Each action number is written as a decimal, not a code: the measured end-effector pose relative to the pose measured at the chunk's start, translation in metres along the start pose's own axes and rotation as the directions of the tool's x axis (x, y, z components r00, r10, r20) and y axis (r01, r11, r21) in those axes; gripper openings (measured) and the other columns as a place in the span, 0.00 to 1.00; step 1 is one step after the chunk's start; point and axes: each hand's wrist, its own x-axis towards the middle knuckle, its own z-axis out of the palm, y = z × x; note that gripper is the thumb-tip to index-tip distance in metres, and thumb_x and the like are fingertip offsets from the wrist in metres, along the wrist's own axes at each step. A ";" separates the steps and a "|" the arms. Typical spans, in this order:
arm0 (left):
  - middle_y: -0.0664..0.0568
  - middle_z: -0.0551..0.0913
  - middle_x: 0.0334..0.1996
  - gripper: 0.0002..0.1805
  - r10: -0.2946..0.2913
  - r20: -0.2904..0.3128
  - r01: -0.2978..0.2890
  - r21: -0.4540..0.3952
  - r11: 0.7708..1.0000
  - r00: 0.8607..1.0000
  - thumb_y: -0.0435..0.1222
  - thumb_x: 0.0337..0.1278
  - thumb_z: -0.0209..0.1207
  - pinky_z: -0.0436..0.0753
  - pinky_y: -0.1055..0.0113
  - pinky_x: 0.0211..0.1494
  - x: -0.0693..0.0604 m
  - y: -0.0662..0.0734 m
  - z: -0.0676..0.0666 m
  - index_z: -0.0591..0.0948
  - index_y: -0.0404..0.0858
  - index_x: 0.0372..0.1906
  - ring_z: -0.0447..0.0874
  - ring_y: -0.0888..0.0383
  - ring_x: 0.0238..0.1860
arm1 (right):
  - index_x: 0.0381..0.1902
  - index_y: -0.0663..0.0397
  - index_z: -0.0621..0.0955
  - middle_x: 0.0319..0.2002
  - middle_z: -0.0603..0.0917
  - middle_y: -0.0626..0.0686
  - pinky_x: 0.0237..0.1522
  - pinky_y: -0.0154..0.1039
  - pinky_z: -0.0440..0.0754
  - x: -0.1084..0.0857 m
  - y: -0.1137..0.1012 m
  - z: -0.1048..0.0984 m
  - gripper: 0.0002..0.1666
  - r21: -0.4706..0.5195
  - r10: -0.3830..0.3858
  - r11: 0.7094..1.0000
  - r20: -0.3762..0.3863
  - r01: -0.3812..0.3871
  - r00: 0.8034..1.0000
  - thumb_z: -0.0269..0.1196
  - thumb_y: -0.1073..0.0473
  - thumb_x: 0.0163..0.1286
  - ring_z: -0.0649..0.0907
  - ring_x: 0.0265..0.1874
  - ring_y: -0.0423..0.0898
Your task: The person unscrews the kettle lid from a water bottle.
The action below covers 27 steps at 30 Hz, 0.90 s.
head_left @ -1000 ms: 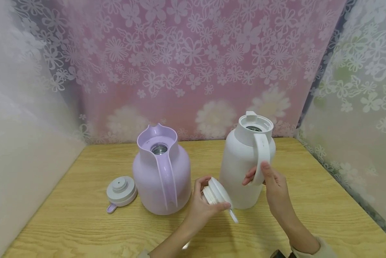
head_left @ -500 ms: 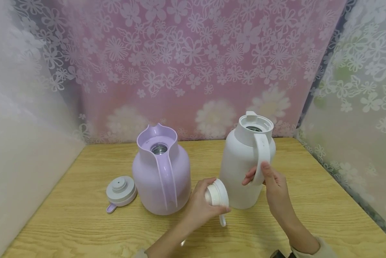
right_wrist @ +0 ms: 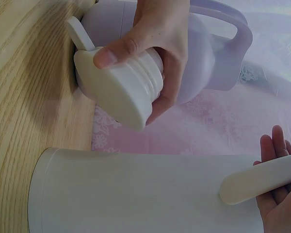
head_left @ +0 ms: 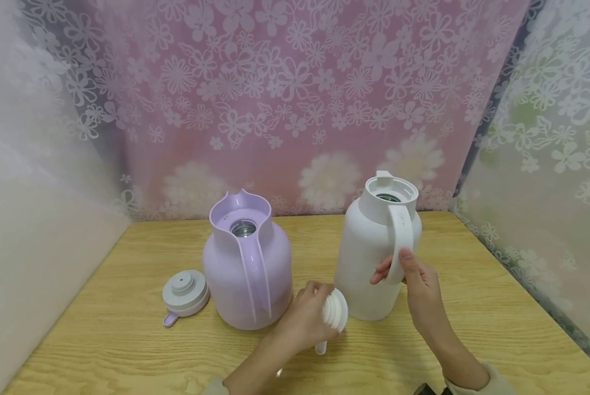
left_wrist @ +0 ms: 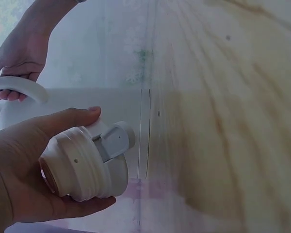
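Observation:
My left hand (head_left: 302, 318) holds a white jug lid (head_left: 335, 310), thumb on one side and fingers on the other. In the left wrist view, the lid (left_wrist: 82, 162) shows its stepped screw plug toward the palm and a small tab at its rim. My right hand (head_left: 420, 291) grips the handle (head_left: 401, 236) of the white thermos jug (head_left: 369, 258), its fingers reaching through behind the handle. This jug stands upright on the table with its mouth uncovered. Left of it, a lilac thermos jug (head_left: 245, 269) also stands upright and lidless, near my left hand.
A grey lid (head_left: 183, 293) with a lilac tab lies plug-up on the wooden table (head_left: 127, 351), left of the lilac jug. Flowered pink sheeting (head_left: 295, 109) hangs behind the table, and pale sheets flank both sides. A dark object (head_left: 425, 389) shows at the bottom edge.
My left hand has turned the white lid, swinging its tab down and to the left and lowering it slightly. The right hand and both jugs stay where they were.

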 end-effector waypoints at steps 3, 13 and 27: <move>0.46 0.71 0.50 0.43 0.024 -0.001 -0.024 0.082 0.996 1.000 0.41 0.24 0.75 0.76 0.59 0.46 -0.001 -0.001 0.001 0.72 0.40 0.57 0.73 0.48 0.47 | 0.28 0.69 0.77 0.21 0.81 0.57 0.41 0.34 0.72 0.000 -0.001 0.000 0.26 0.000 0.001 1.000 0.002 -0.001 1.000 0.38 0.59 0.77 0.80 0.29 0.45; 0.43 0.72 0.42 0.42 0.023 0.037 -0.033 0.288 0.957 0.999 0.42 0.19 0.76 0.79 0.60 0.34 -0.005 -0.001 0.000 0.73 0.35 0.52 0.75 0.45 0.39 | 0.28 0.69 0.77 0.20 0.81 0.57 0.41 0.34 0.72 0.000 0.001 0.000 0.27 0.002 0.003 1.000 0.001 -0.003 1.000 0.38 0.59 0.77 0.80 0.29 0.45; 0.40 0.72 0.40 0.40 -0.050 0.079 0.017 0.370 0.929 0.996 0.37 0.20 0.76 0.79 0.62 0.27 -0.004 0.002 0.004 0.74 0.36 0.51 0.74 0.43 0.39 | 0.28 0.69 0.77 0.20 0.81 0.56 0.40 0.34 0.72 0.000 0.001 0.000 0.26 0.028 -0.008 1.000 0.005 0.008 1.000 0.38 0.60 0.77 0.80 0.29 0.45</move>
